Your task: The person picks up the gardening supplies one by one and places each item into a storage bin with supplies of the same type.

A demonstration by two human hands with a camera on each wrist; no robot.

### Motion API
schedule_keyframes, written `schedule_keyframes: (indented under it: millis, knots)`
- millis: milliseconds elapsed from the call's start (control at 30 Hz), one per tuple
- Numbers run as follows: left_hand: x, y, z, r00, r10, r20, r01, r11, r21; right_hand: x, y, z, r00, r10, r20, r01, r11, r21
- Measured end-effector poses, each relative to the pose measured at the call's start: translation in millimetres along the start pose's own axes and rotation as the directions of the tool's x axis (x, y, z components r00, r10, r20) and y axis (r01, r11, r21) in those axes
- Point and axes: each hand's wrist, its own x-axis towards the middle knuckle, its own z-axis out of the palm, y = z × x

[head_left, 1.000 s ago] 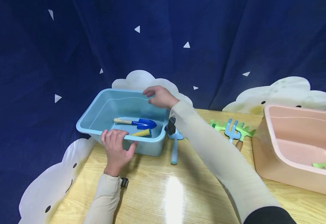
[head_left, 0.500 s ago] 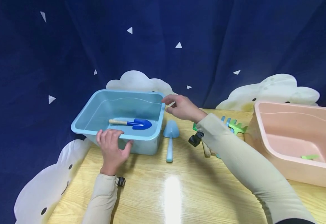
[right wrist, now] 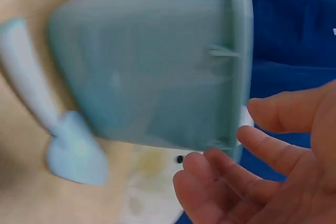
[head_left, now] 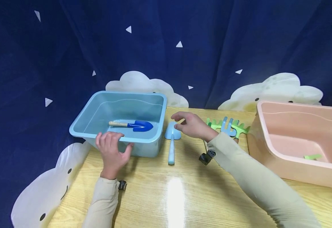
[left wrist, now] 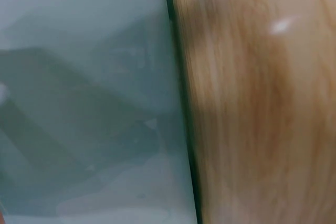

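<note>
My left hand (head_left: 112,152) holds the near rim of a light blue plastic tub (head_left: 161,118), its fingers over the edge and its thumb on the outside. Inside the tub lies a toy trowel (head_left: 140,126) with a dark blue blade and wooden handle. My right hand (head_left: 193,126), holding nothing, hovers with loosely bent fingers over a light blue trowel (head_left: 171,150) on the table. That trowel lies just right of the tub. In the right wrist view, the fingers (right wrist: 283,106) are spread apart beside the tub's outer wall. The left wrist view shows only tub wall and table.
Green rakes (head_left: 241,128) and a blue hand fork (head_left: 228,127) lie in a group beyond my right wrist, partly hidden. A pink tub (head_left: 271,152) stands at the right, with a small green piece (head_left: 312,156) inside. A dark blue curtain (head_left: 206,47) hangs behind the table.
My right hand has moved from over the blue tub rightward and down to the light blue trowel. A yellow piece in the tub has dropped out of sight. My left hand stays on the rim.
</note>
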Motion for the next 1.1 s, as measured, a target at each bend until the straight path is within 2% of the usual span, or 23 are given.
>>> schedule_keyframes:
  millis: [200, 433, 700, 1100]
  knots:
    - [1.7, 1.3, 0.8, 1.000, -0.002, -0.019, 0.002, 1.000, -0.009, -12.0, 25, 21, 0.998, 0.045, 0.034, -0.046, 0.998, 0.040]
    - [-1.2, 2.2, -1.2, 1.000, 0.000, -0.027, 0.000, 1.000, -0.016, -20.1, 38, 35, 0.998, 0.068, 0.014, -0.069, 0.995, 0.069]
    - [0.7, 0.8, 1.2, 1.000, 0.011, -0.019, -0.011, 1.000, -0.006, -22.1, 49, 45, 0.995, 0.097, 0.000, -0.097, 0.991, 0.090]
    - [1.1, 0.7, 1.9, 1.000, 0.008, -0.016, -0.008, 1.000, -0.001, -18.7, 66, 65, 0.983, 0.178, 0.043, -0.181, 0.977, 0.116]
